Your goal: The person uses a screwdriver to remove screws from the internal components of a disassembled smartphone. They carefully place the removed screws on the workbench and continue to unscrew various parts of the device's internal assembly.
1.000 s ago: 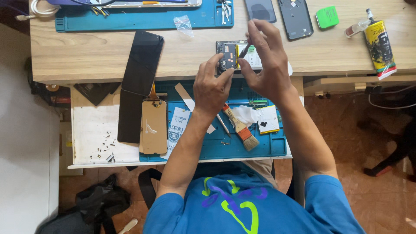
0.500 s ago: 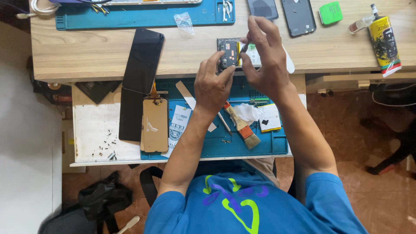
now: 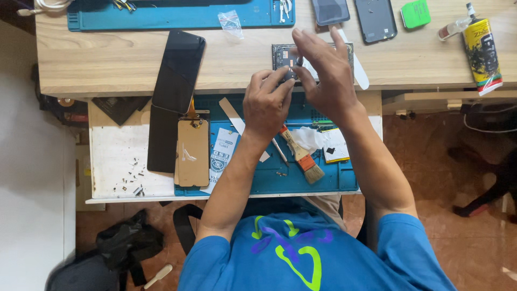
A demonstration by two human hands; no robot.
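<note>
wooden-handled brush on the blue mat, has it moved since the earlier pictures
No. The wooden-handled brush lies in the same spot on the blue mat, beside the white tissue.

Light wooden desk (image 3: 134,67) under even daylight, white pull-out shelf (image 3: 116,161) below its front edge, reddish-brown tiled floor (image 3: 447,178), pale floor strip (image 3: 27,161) at left, black bag (image 3: 116,245) on the floor.

Wooden desk (image 3: 107,70), teal mat (image 3: 177,19), dark screen panel (image 3: 177,70), opened phone (image 3: 285,56), perhaps glue tube (image 3: 483,54)
</note>
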